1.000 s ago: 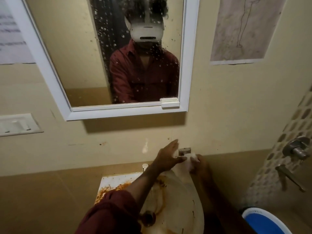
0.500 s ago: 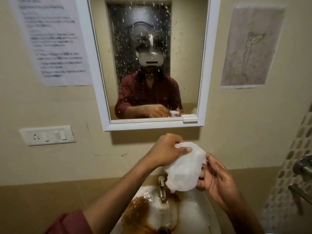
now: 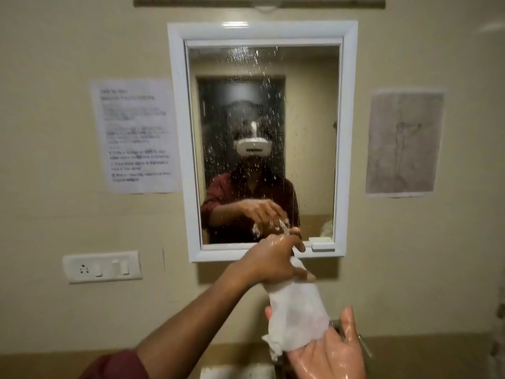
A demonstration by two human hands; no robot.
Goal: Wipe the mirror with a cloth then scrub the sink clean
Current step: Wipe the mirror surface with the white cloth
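Honestly, the head view hid most of the sink (image 3: 235,372); only a pale strip of it showed at the bottom edge, and the right hand (image 3: 332,354) was cut off at the wrist. The left hand (image 3: 276,262) pinched the top of the white cloth (image 3: 296,318), which hung down onto the right hand's flat, wet palm, fingers spread beneath it. Compared with half a second before, the hands sat lower in the picture, and the whole droplet-spattered mirror (image 3: 262,138) had come into sight above them. The printed notice (image 3: 135,136) left of the mirror was too blurred to read.
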